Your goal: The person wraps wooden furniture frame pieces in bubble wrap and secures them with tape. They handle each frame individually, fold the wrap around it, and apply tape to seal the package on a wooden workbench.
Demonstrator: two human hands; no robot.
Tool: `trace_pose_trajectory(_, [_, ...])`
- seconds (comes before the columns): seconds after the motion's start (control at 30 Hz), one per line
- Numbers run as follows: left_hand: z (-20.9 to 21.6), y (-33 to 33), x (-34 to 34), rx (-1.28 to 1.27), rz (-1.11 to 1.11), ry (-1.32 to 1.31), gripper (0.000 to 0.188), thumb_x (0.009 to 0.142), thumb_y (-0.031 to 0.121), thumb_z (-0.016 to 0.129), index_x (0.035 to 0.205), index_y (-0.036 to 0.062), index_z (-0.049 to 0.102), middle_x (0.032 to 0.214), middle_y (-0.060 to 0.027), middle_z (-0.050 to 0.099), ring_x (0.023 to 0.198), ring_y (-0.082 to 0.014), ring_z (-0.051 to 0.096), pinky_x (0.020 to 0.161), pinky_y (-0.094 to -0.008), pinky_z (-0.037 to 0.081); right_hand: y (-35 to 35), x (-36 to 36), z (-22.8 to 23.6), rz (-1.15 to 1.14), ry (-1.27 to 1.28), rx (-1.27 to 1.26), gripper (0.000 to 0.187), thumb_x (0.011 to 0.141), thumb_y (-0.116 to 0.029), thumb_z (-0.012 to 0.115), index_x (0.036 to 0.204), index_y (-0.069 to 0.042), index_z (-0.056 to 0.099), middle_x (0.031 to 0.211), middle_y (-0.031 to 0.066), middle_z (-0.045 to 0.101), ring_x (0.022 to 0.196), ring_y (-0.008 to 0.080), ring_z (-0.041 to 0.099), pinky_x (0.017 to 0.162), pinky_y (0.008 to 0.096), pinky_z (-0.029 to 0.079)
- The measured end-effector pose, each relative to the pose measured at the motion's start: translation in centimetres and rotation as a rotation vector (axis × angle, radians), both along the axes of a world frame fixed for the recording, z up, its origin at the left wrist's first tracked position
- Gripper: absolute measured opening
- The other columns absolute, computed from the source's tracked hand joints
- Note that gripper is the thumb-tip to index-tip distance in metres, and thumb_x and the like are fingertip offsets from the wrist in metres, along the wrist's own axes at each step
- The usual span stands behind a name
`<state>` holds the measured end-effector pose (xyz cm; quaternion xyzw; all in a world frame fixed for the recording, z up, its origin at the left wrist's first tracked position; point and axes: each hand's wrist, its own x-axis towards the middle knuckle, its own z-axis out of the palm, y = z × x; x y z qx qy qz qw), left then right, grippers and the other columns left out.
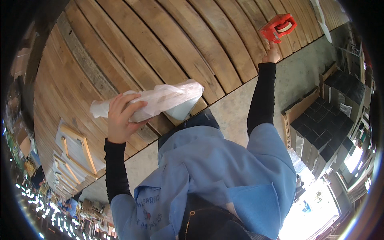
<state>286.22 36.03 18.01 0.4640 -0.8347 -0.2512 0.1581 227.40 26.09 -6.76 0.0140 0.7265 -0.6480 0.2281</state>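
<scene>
A long, narrow bundle wrapped in thin whitish-pink sheeting [164, 98] lies across the near edge of the slatted wooden table. My left hand [124, 116] grips it near its left end, thumb and fingers around it. A smooth pale grey-blue surface [180, 108] shows below the wrapping at the right end. Far to the right, my right arm is stretched out over the table. There my right hand [272, 55] has its fingers at the near end of a red tape dispenser [279, 28] with a pale roll in it. Most of that grip is small and partly hidden.
The wooden slat table [172, 40] has gaps between its boards. Light wooden frames [80, 150] lie on pale sheeting at the left. Right of the concrete floor [236, 120] stand cartons with black-topped stacks [324, 124]. A white sheet [320, 18] hangs at the table's far right.
</scene>
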Motion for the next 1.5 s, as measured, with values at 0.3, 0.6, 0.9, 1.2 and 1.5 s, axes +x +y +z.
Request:
trace_pose_trajectory(0.3, [-0.3, 0.4, 0.8, -0.025, 0.0, 0.018, 0.054, 0.06, 0.028, 0.093, 0.109, 0.0221, 0.071, 0.12, -0.0004, 0.068, 0.112, -0.0289, 0.063, 0.103, -0.0483, 0.046, 4.9, 22.6, 12.1, 0.889, -0.66, -0.295, 0.014, 0.103, -0.018, 0.059, 0.1, -0.01, 0.07, 0.096, -0.0011, 0.066, 0.08, 0.0075, 0.058, 0.069, 0.0234, 0.043])
trace_pose_trajectory(0.6, [-0.4, 0.5, 0.6, -0.097, -0.059, 0.034, 0.054, 0.059, 0.028, 0.094, 0.107, 0.023, 0.071, 0.12, 0.0005, 0.067, 0.111, -0.0257, 0.063, 0.102, -0.0461, 0.044, 10.1, 36.3, 18.7, 1.706, -0.475, 0.158, 0.038, 0.094, -0.042, 0.072, 0.079, -0.007, 0.071, 0.057, -0.0024, 0.056, 0.048, 0.0054, 0.05, 0.045, 0.0234, 0.037])
trace_pose_trajectory(0.9, [-1.0, -1.9, 0.0, -0.072, 0.001, 0.125, 0.058, 0.062, 0.028, 0.093, 0.114, 0.022, 0.069, 0.11, -0.0043, 0.066, 0.103, -0.0285, 0.063, 0.091, -0.0421, 0.048, 16.3, 27.6, 13.8, 1.799, -0.035, 0.37, 0.035, 0.092, -0.033, 0.073, 0.078, -0.002, 0.069, 0.059, 0.0041, 0.063, 0.053, 0.0093, 0.061, 0.051, 0.0254, 0.045])
trace_pose_trajectory(1.2, [0.7, -13.8, -1.9, 0.38, -0.21, -0.368, 0.076, 0.064, 0.038, 0.09, 0.127, 0.0027, 0.064, 0.114, -0.0171, 0.066, 0.107, -0.0359, 0.065, 0.093, -0.0411, 0.052, 8.1, 19.5, 8.4, 1.016, -0.133, 0.224, 0.021, 0.095, -0.026, 0.07, 0.1, -0.005, 0.069, 0.08, 0.0028, 0.07, 0.065, 0.0132, 0.066, 0.059, 0.0277, 0.051])
trace_pose_trajectory(1.5, [-7.5, -18.2, 0.9, -0.076, 0.486, 0.346, 0.083, 0.087, 0.027, 0.079, 0.153, 0.003, 0.036, 0.157, -0.0265, 0.033, 0.142, -0.038, 0.042, 0.114, -0.0447, 0.041, -8.7, 1.1, -1.7, -0.057, 0.636, 0.706, 0.12, 0.065, -0.067, 0.085, 0.146, 0.004, 0.032, 0.139, 0.0264, 0.043, 0.132, 0.0443, 0.042, 0.108, 0.0559, 0.043])
